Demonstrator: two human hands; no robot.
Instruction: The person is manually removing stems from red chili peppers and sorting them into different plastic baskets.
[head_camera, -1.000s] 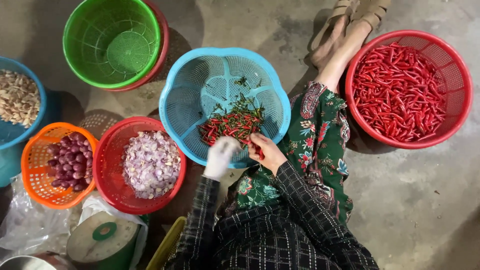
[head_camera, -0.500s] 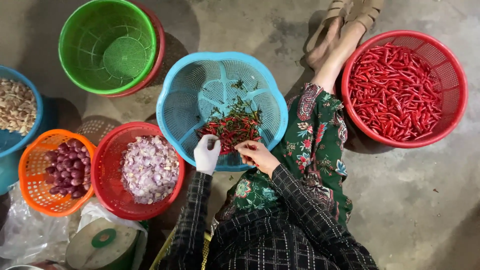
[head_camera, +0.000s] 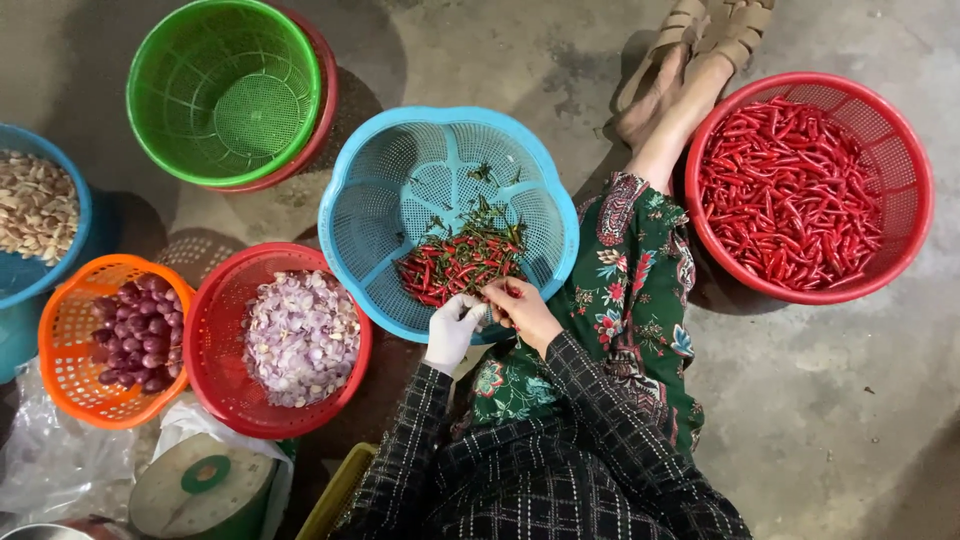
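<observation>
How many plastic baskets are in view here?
7: green basket nested in a red one, blue centre basket, red chilli basket, red shallot basket, orange basket, blue left-edge basket. More may be hidden.

On the concrete floor (head_camera: 850, 420) sat a red basket (head_camera: 915, 215) full of red chillies, well apart from an empty green basket (head_camera: 225, 90) nested in a red one. Nearer lay a red basket of peeled shallots (head_camera: 300, 335), just beside an orange basket of unpeeled shallots (head_camera: 130, 330), and a blue basket of garlic cloves (head_camera: 35, 205).
</observation>
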